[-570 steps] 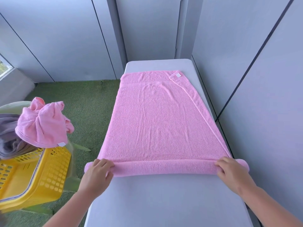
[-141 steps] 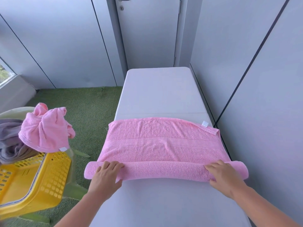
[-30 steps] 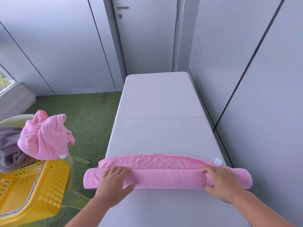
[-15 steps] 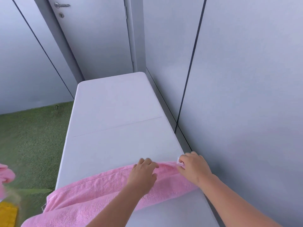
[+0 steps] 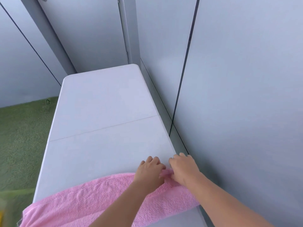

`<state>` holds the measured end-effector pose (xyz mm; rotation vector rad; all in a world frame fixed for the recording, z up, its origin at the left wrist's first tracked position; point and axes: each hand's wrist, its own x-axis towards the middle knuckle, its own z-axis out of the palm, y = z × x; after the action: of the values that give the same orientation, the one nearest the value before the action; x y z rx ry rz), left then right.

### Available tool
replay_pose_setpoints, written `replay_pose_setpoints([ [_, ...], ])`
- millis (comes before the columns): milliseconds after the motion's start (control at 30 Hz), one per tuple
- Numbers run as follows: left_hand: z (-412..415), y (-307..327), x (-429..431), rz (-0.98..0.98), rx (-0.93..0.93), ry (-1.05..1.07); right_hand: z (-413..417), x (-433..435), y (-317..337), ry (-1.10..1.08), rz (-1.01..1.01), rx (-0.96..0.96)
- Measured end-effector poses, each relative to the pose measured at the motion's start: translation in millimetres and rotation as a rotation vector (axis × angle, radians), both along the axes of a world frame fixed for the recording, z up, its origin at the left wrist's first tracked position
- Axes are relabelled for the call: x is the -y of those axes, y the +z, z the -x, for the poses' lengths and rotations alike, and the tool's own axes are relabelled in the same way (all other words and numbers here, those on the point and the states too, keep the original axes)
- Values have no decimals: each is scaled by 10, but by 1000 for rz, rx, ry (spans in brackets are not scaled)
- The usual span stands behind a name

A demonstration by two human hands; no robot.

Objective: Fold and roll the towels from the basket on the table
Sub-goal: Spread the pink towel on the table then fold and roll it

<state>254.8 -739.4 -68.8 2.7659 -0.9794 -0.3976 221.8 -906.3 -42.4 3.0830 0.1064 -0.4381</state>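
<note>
Grey wall panels [image 5: 246, 79], white table [image 5: 105, 145] (seam across middle); left hand [image 5: 149, 172], right hand [image 5: 183, 169] clutch pink towel roll [image 5: 91, 199].

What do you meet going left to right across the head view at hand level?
In order: green artificial grass floor, white plastic table, left hand, right hand, grey wall panel; the pink terry towel roll, under both hands, is omitted.

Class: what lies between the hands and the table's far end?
Head view: past left hand, right hand and pink towel, only bare table with a seam.
</note>
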Motion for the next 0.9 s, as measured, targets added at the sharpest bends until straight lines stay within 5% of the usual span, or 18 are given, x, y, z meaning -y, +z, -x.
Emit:
replay_pose_setpoints([
  [367, -283, 36, -249, 172, 148, 278, -53, 598, 42, -267, -101, 154],
  [467, -118, 140, -191, 218, 12, 139, -11, 424, 124, -133, -328, 126],
  [533, 45, 165, -170, 145, -67, -8, 73, 230, 195, 11, -398, -99],
  [633, 125, 28, -231, 81, -88, -25, 127, 105, 195, 107, -265, -348],
  [900, -19, -4, -225, -41, -15, 14, 65, 352, 140, -55, -173, -149],
])
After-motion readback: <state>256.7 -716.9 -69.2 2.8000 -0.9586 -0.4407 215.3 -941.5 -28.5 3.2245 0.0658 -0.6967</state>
